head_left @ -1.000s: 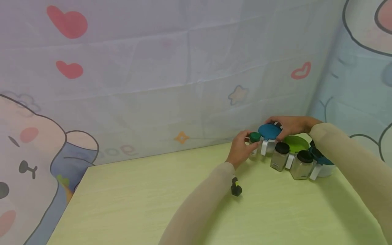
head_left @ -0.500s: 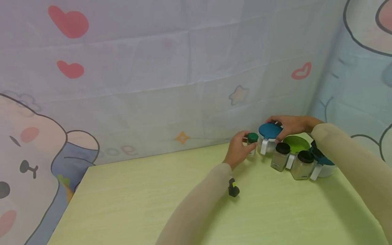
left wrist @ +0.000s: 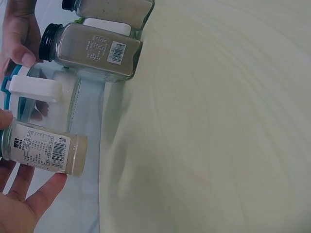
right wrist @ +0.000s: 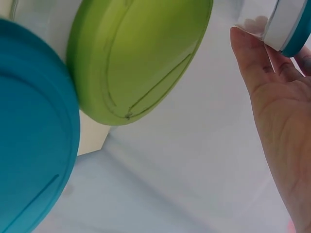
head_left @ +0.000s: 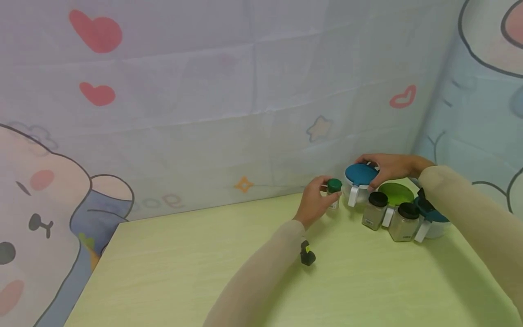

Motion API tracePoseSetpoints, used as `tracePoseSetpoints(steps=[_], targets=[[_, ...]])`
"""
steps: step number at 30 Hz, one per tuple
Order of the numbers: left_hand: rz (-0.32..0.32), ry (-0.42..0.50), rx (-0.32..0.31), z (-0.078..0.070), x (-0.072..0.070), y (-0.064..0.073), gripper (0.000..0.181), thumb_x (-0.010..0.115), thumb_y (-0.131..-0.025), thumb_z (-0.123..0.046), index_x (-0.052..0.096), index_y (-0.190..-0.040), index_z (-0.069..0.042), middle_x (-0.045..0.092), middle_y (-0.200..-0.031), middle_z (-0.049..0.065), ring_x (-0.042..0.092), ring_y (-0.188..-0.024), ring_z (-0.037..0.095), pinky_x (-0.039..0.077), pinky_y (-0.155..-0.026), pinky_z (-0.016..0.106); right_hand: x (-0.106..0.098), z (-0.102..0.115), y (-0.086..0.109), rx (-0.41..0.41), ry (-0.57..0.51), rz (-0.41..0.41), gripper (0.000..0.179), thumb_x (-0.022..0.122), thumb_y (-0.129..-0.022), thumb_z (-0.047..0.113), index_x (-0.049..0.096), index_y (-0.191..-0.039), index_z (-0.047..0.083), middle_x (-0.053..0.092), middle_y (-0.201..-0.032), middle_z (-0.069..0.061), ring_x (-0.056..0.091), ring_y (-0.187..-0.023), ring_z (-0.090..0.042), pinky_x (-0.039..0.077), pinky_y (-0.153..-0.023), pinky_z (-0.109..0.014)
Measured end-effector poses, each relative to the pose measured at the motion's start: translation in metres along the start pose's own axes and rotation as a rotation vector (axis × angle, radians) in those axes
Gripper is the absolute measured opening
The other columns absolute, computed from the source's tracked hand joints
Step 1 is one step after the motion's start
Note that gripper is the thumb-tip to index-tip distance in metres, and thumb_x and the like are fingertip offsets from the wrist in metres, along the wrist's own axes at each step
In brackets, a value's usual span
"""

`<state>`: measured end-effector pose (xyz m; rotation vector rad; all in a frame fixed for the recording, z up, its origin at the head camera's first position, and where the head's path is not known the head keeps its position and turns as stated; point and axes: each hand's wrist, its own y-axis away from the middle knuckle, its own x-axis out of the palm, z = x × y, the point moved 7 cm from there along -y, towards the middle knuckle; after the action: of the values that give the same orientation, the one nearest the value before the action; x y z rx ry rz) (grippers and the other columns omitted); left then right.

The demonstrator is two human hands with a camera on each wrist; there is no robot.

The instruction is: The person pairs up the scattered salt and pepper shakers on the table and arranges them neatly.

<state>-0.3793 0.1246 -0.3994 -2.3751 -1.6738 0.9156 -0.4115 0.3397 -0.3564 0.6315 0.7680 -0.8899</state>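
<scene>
In the head view my left hand (head_left: 312, 204) grips a small spice jar (head_left: 334, 185) with a green lid, close left of a blue-lidded container. The left wrist view shows the jar's body (left wrist: 43, 148) with a white barcode label, thumb and fingers around it. My right hand (head_left: 390, 166) holds that clear container (head_left: 361, 174) by its sides near the lid; its white handle (left wrist: 36, 87) points toward me. In the right wrist view my right palm (right wrist: 284, 116) reaches up to the container's side, seen only in part.
Right of the held container stand a green-lidded container (head_left: 395, 194) and another blue-lidded one (head_left: 434, 213), partly behind the right sleeve. Two black-lidded square jars (head_left: 373, 211) (head_left: 403, 222) stand in front of them. A printed cloth wall (head_left: 204, 113) rises behind the table.
My left hand has moved slightly left with the green-lidded spice jar, widening its gap from the blue-lidded container. My right hand stays nearly still on that container.
</scene>
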Motion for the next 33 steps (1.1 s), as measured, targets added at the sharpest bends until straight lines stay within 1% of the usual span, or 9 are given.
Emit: tracePoseSetpoints(steps=[4,8,13,16,21,27,33], targets=[[-0.009,0.008,-0.001,0.002,-0.003,0.001,0.034,0.076,-0.092,-0.018,0.065,-0.123,-0.008,0.065,-0.116,0.002,0.06,-0.099,0.01,0.056,-0.093,0.042,-0.001,0.001,0.002,-0.007,-0.011,-0.007,0.089,0.085,-0.081,0.03,0.036,-0.151,0.003,0.042,-0.148,-0.024,0.043,-0.132,-0.044,0.045,-0.103,-0.061],[-0.009,0.007,-0.004,0.004,-0.006,0.001,0.033,0.076,-0.092,-0.018,0.065,-0.122,-0.008,0.065,-0.117,0.003,0.06,-0.099,0.011,0.056,-0.095,0.044,-0.004,0.002,0.005,-0.022,-0.015,-0.035,0.087,0.085,-0.081,0.028,0.037,-0.15,0.004,0.043,-0.15,-0.023,0.042,-0.135,-0.043,0.043,-0.105,-0.062],[-0.008,0.002,-0.007,0.006,-0.009,0.003,0.034,0.076,-0.093,-0.018,0.064,-0.123,-0.009,0.065,-0.118,0.003,0.061,-0.101,0.014,0.056,-0.094,0.041,-0.005,0.002,0.006,-0.039,-0.029,-0.055,0.085,0.083,-0.083,0.026,0.036,-0.15,0.003,0.043,-0.15,-0.023,0.044,-0.134,-0.041,0.044,-0.105,-0.06],[-0.01,-0.001,-0.005,0.006,-0.01,0.004,0.033,0.076,-0.093,-0.018,0.065,-0.123,-0.009,0.065,-0.118,0.002,0.062,-0.101,0.014,0.056,-0.093,0.038,-0.005,0.001,0.009,-0.033,-0.056,-0.069,0.084,0.082,-0.084,0.025,0.035,-0.151,0.004,0.042,-0.15,-0.023,0.046,-0.132,-0.04,0.045,-0.104,-0.057],[-0.015,0.009,-0.007,0.006,-0.011,0.005,0.034,0.076,-0.092,-0.018,0.064,-0.123,-0.008,0.065,-0.117,0.003,0.061,-0.1,0.012,0.056,-0.095,0.042,-0.007,0.001,0.013,-0.014,-0.097,-0.094,0.082,0.08,-0.087,0.025,0.033,-0.152,0.006,0.041,-0.151,-0.023,0.047,-0.131,-0.039,0.046,-0.103,-0.055],[-0.018,0.006,0.001,0.004,-0.014,0.005,0.035,0.076,-0.093,-0.017,0.064,-0.124,-0.007,0.065,-0.117,0.003,0.06,-0.099,0.01,0.056,-0.094,0.044,-0.007,0.007,0.015,-0.035,-0.107,-0.107,0.08,0.078,-0.087,0.023,0.033,-0.152,0.006,0.04,-0.152,-0.023,0.046,-0.132,-0.041,0.045,-0.104,-0.057],[-0.022,-0.001,0.018,0.001,-0.017,0.005,0.035,0.077,-0.092,-0.018,0.064,-0.124,-0.008,0.064,-0.117,0.002,0.06,-0.099,0.009,0.057,-0.092,0.038,-0.007,0.011,0.016,-0.05,-0.103,-0.126,0.082,0.079,-0.087,0.024,0.033,-0.153,0.007,0.039,-0.153,-0.023,0.046,-0.133,-0.042,0.044,-0.104,-0.059]])
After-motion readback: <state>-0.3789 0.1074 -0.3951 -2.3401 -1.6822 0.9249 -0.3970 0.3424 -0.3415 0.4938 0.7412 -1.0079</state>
